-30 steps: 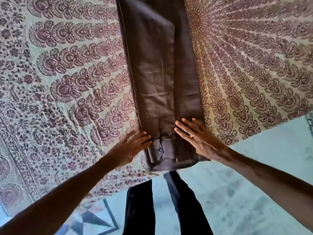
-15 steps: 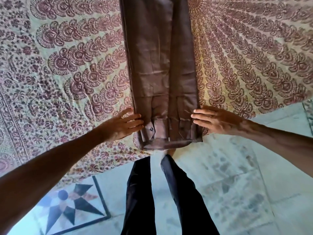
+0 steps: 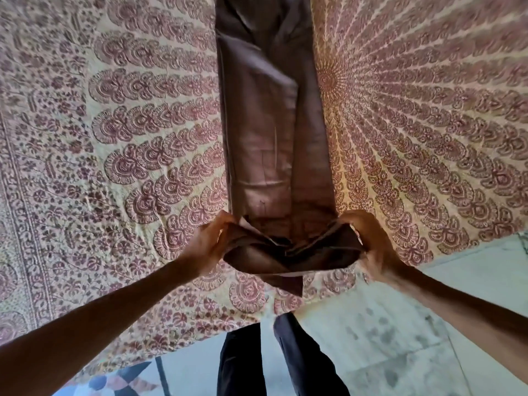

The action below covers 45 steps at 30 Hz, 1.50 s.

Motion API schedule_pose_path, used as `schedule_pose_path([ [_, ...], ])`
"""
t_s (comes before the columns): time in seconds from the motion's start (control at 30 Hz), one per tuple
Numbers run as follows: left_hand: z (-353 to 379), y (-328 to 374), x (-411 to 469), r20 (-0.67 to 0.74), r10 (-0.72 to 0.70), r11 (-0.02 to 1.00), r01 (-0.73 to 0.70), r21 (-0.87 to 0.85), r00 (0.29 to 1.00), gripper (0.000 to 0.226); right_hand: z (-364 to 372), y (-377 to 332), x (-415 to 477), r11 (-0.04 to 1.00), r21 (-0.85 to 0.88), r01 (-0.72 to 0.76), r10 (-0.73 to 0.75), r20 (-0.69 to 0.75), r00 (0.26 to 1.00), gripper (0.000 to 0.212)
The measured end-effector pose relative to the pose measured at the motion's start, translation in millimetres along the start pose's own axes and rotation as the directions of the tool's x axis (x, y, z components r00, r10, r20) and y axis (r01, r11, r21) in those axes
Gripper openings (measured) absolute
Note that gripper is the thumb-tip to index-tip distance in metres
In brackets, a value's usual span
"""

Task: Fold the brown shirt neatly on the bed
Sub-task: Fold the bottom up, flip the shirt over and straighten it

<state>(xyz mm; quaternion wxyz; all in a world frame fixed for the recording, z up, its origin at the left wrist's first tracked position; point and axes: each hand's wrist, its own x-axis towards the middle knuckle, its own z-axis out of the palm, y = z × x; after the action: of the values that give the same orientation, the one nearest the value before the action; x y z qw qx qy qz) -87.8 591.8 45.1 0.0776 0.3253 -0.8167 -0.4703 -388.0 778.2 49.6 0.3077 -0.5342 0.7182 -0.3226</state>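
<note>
The brown shirt (image 3: 271,132) lies as a long narrow strip down the middle of the bed, folded lengthwise. Its near end is lifted off the cover and bunched. My left hand (image 3: 210,242) grips the left corner of that lifted end. My right hand (image 3: 368,244) grips the right corner, fingers curled round the cloth. A loose flap hangs down below the raised end, between my hands.
The bed cover (image 3: 114,155) is cream with a dense maroon print, and its near edge runs diagonally just below my hands. Pale tiled floor (image 3: 400,324) lies beyond the edge. My legs in dark trousers (image 3: 280,364) stand against the bed.
Both hands went from resting flat beside the shirt's near end to gripping its corners, and that end has come up off the bed.
</note>
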Motion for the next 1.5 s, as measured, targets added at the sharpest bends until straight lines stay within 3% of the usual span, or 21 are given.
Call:
schedule_pose_path([
  [0.07, -18, 14, 45, -0.21, -0.082, 0.985, 0.048, -0.163, 0.974, 0.013, -3, -20, 43, 0.949, 0.278, -0.147, 0.179, -0.095, 0.979, 0.033],
  [0.1, -26, 13, 74, -0.274, -0.096, 0.977, 0.038, -0.209, 0.957, 0.016, -4, -24, 74, 0.934, 0.307, -0.182, 0.233, -0.136, 0.963, 0.017],
  [0.2, -45, -10, 160, -0.31, -0.342, 0.921, 0.249, -0.3, 0.887, 0.017, -9, -28, 174, 0.889, 0.251, -0.382, 0.436, -0.211, 0.875, 0.025],
  [0.27, -45, -28, 195, -0.297, -0.513, 0.858, 0.469, -0.208, 0.805, 0.015, -1, -7, 220, 0.814, 0.177, -0.554, 0.58, -0.191, 0.792, 0.027],
  [0.33, -43, -36, 210, -0.309, -0.598, 0.8, 0.578, -0.162, 0.74, 0.016, 7, 8, 244, 0.761, 0.068, -0.645, 0.644, -0.2, 0.738, 0.044],
  [0.47, -43, -41, 214, -0.325, -0.634, 0.77, 0.609, -0.19, 0.701, 0.031, 13, 6, 252, 0.706, -0.004, -0.708, 0.677, -0.291, 0.676, 0.051],
  [0.57, -44, -46, 215, -0.344, -0.627, 0.775, 0.603, -0.189, 0.699, 0.032, 22, 14, 245, 0.81, -0.044, -0.585, 0.522, -0.403, 0.752, 0.035],
  [0.7, -38, -50, 216, -0.467, -0.525, 0.846, 0.496, -0.195, 0.712, 0.026, 26, 23, 248, 0.842, -0.021, -0.539, 0.425, -0.588, 0.688, 0.03],
  [0.83, -36, -52, 225, -0.487, -0.583, 0.799, 0.568, -0.197, 0.65, 0.029, 30, 29, 258, 0.806, -0.163, -0.569, 0.406, -0.547, 0.732, 0.028],
  [0.93, -37, -43, 231, -0.49, -0.62, 0.766, 0.608, -0.21, 0.612, 0.022, 32, 25, 263, 0.739, -0.253, -0.624, 0.428, -0.539, 0.726, 0.024],
  [1.0, -37, -36, 235, -0.536, -0.556, 0.798, 0.588, -0.131, 0.636, 0.027, 29, 15, 267, 0.769, -0.275, -0.577, 0.348, -0.578, 0.738, 0.019],
  [1.07, -39, -33, 245, -0.574, -0.373, 0.87, 0.489, 0.055, 0.729, 0.038, 23, 9, 274, 0.852, -0.324, -0.411, 0.166, -0.578, 0.799, 0.021],
  [1.13, -46, -28, 265, -0.519, -0.192, 0.911, 0.347, 0.221, 0.833, 0.036, 20, 8, 288, 0.903, -0.383, -0.194, -0.008, -0.467, 0.884, 0.017],
  [1.23, -47, -27, 299, -0.322, -0.072, 0.91, 0.195, 0.367, 0.944, 0.039, 24, 10, 308, 0.91, -0.414, 0.019, -0.124, -0.228, 0.966, 0.007],
  [1.33, -46, -28, 318, -0.243, -0.061, 0.924, 0.147, 0.353, 0.968, 0.034, 29, 20, 316, 0.93, -0.367, 0.019, -0.082, -0.158, 0.984, 0.006],
  [1.4, -50, -28, 323, -0.27, -0.065, 0.945, 0.147, 0.292, 0.961, 0.023, 30, 27, 315, 0.952, -0.304, -0.035, -0.028, -0.199, 0.98, 0.011],
  [1.5, -52, -28, 319, -0.334, -0.034, 0.942, 0.142, 0.304, 0.942, 0.028, 33, 32, 311, 0.972, -0.217, -0.093, 0.033, -0.263, 0.964, 0.016],
])
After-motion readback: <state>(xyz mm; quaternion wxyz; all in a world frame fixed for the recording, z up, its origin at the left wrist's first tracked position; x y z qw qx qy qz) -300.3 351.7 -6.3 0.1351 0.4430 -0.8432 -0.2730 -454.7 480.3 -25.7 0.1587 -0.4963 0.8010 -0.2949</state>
